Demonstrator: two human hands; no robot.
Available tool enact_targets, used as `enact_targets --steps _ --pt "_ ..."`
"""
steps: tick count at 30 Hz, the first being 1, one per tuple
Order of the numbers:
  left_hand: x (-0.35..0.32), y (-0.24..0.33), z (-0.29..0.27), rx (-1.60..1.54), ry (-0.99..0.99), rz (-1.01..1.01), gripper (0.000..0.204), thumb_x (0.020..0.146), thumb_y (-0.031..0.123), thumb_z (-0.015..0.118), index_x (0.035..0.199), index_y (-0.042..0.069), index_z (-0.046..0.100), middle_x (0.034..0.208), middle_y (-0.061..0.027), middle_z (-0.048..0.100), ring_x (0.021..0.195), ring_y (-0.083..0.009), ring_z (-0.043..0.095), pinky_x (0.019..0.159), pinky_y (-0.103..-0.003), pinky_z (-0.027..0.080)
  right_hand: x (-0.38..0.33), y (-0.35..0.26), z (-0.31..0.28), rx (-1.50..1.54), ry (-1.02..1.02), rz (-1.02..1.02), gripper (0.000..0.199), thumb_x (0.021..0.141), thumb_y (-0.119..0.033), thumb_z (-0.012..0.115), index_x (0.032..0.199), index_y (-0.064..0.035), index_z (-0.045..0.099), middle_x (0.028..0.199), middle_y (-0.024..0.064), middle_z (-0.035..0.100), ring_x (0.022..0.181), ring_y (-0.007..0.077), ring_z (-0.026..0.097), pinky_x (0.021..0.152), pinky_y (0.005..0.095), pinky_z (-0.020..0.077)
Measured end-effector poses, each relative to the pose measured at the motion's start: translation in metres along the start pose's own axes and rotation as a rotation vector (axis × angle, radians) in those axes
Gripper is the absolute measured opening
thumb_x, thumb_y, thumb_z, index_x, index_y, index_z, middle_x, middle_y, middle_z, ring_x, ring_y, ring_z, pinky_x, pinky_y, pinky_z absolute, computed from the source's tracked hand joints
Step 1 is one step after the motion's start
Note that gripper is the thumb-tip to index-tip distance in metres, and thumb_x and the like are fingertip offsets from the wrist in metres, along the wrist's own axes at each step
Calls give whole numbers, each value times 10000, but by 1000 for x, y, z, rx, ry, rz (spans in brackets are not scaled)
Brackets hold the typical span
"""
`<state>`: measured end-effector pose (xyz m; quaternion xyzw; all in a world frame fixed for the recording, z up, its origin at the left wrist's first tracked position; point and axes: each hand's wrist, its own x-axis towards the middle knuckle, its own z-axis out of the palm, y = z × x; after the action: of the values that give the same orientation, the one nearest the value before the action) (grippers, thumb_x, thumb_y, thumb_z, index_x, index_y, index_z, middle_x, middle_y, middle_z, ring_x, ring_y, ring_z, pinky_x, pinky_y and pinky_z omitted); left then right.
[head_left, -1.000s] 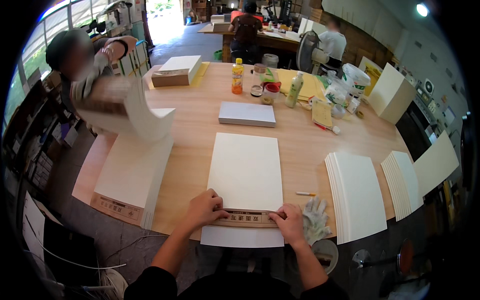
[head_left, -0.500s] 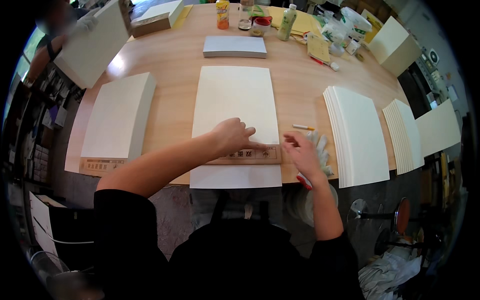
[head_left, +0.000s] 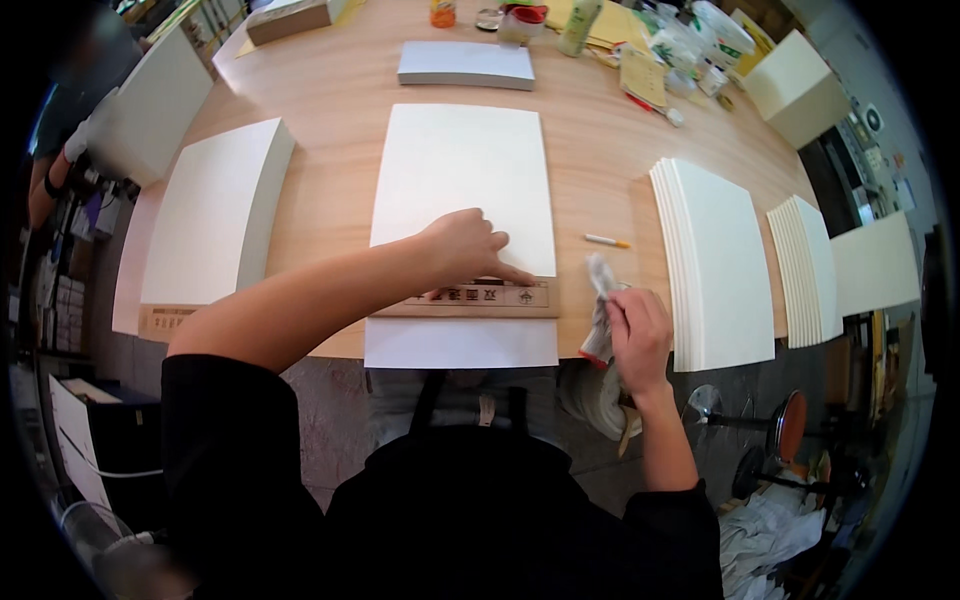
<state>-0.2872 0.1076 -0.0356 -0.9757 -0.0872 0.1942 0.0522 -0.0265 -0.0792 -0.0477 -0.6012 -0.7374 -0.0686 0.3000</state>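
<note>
— Fingers (head_left: 497, 258) of the left hand (head_left: 462, 247) are seen spread flat and pressed down. What is being touched by them?

— A big white sheet (head_left: 462, 200) and a brown wooden strip (head_left: 480, 298) are touched. Nothing is gripped by that hand. The sheet is laid in the middle of the wooden tabletop (head_left: 340, 90), and its near end is hung over the near edge. The strip is laid across the sheet, right along that near edge.

— What is held by the right hand (head_left: 638, 335)?

— A rag (head_left: 601, 310) with a bit of red on it is gripped, with the fingers curled shut around it. It is held just past the near edge, beside the right end of the strip.

— What big things are found on the tabletop?

— A thick white stack (head_left: 205, 215) is set by the left edge. A fanned row of white boards (head_left: 715, 260) is stood near the right edge, and a smaller row (head_left: 805, 265) is placed beside it, further right. A flat grey-white pad (head_left: 466, 63) is laid toward the far edge, behind the sheet.

— And the small things?

— A small white stick with an orange tip (head_left: 607, 241) is laid between the sheet and the fanned boards. Bottles and jars (head_left: 560, 18) are crowded at the far edge; what kind cannot be told.

— Is someone else seen?

— An arm (head_left: 45, 185) of another person is seen past the left edge, with a white panel (head_left: 150, 105) held up.
</note>
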Motion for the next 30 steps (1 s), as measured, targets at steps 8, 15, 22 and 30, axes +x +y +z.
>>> enact_targets --steps 8,15,22,30 --pt "9 -1 -3 -19 14 2 735 849 245 810 1467 534 537 1180 -22 672 1112 -235 682 931 -366 514 27 -60 72 40 -290 -613 221 822 -58 658 1016 35 710 1002 134 650 906 279 653 806 400 543" --pt "9 3 -7 -37 -42 4 790 955 292 736 1545 651 352 1176 -19 704 1097 -220 697 963 -365 514 56 -186 168 153 -256 -654 273 704 -200 797 863 -22 664 873 145 682 859 302 697 768 437 540" --pt "10 -6 -11 54 -66 74 1164 751 308 920 1615 634 211 1189 -34 672 1124 -239 692 948 -391 489 58 -167 142 157 -178 -627 141 793 -108 718 885 -10 677 941 147 676 897 314 676 810 441 550" --pt "1 12 -5 98 16 -28 951 861 272 843 1622 511 325 1200 -52 663 1110 -246 680 925 -366 494 -32 65 4 -124 -243 -54 88 906 -85 665 955 -30 712 966 139 686 963 335 671 851 456 546"
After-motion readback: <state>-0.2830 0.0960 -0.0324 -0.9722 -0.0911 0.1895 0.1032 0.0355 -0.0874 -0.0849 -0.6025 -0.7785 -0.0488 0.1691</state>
